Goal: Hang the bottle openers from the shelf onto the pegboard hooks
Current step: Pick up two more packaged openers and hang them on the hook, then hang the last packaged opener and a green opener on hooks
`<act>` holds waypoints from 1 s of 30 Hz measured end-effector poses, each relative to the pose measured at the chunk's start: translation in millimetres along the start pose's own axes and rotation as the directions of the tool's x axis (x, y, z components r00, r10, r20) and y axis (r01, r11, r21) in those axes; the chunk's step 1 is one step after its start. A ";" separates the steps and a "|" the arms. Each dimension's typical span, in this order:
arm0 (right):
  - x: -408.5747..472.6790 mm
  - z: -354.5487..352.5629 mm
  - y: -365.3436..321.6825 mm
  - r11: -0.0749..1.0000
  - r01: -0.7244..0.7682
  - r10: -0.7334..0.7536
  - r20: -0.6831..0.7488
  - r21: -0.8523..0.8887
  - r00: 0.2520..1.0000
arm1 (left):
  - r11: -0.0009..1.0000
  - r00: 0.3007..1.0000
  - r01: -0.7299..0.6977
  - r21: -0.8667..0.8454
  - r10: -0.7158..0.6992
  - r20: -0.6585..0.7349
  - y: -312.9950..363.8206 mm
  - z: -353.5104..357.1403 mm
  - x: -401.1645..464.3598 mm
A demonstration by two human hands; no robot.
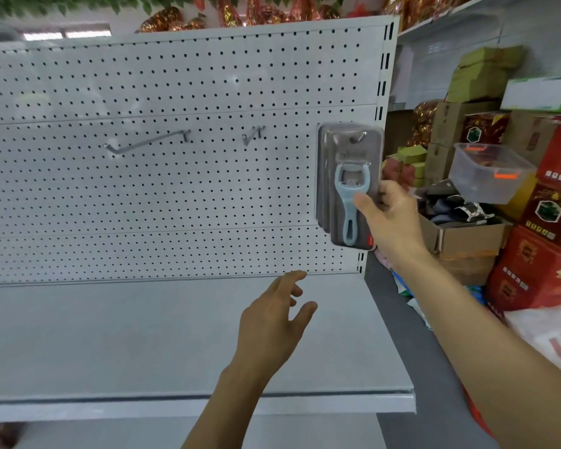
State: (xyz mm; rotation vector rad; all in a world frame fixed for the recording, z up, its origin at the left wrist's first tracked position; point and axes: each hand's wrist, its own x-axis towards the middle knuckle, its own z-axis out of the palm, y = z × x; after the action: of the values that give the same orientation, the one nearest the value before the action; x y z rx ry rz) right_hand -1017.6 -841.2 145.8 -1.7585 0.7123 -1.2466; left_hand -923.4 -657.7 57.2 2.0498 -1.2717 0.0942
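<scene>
The right hand (390,215) pinches the front bottle opener pack (350,186), which hangs with others behind it on a hook (359,137) near the pegboard (175,176)'s right edge. The left hand (272,322) hovers over the shelf (110,335), fingers loosely spread, holding nothing. Two bare hooks (143,144) jut out further left.

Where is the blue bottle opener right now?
In the head view, the bottle opener is in its clear pack at the right end of the pegboard, hanging on the rightmost hook. The right hand holds its lower right edge.
</scene>
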 end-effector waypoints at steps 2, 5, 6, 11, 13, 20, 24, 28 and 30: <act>-24.6 -2.8 12.9 0.996 0.016 -0.015 0.008 -0.091 1.000 | 1.000 1.000 0.002 0.027 -0.001 -0.015 -3.9 1.7 -7.0; -73.3 -4.4 33.2 0.972 0.062 -0.054 0.039 -0.225 0.998 | 0.999 1.000 0.020 0.041 -0.019 -0.022 -10.9 6.7 -24.0; -90.5 -3.4 40.5 0.962 0.089 -0.074 0.070 -0.257 0.995 | 0.999 1.000 0.023 0.043 -0.022 -0.021 -13.6 8.4 -31.1; -171.0 6.9 67.1 0.924 0.153 -0.041 0.305 -0.350 0.951 | 0.996 0.998 0.057 0.062 -0.058 0.005 -33.6 14.7 -79.8; -197.7 14.7 73.9 0.912 0.141 0.021 0.387 -0.386 0.922 | 0.994 0.997 0.077 0.082 -0.079 0.017 -47.8 15.2 -102.8; -263.9 61.4 87.2 0.890 0.121 0.174 0.574 -0.439 0.800 | 0.949 0.952 0.294 0.110 -0.302 0.055 -104.3 0.3 -170.6; -286.0 103.4 78.3 0.871 0.179 0.193 0.653 -0.458 0.732 | 0.911 0.912 0.397 0.113 -0.405 0.061 -143.6 -23.4 -200.6; -311.6 165.9 54.0 0.849 0.252 0.188 0.712 -0.464 0.677 | 0.873 0.878 0.469 0.131 -0.477 0.037 -188.4 -65.5 -227.4; -328.1 205.6 38.7 0.846 0.270 0.193 0.736 -0.460 0.649 | 0.861 0.866 0.490 0.137 -0.498 0.030 -216.7 -95.8 -242.0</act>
State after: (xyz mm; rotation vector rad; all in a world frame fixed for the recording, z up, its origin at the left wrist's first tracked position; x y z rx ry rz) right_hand -936.1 -527.3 -69.2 -2.5187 0.5134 -0.1814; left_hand -844.5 -360.6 -84.9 2.4439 -0.7489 -0.1357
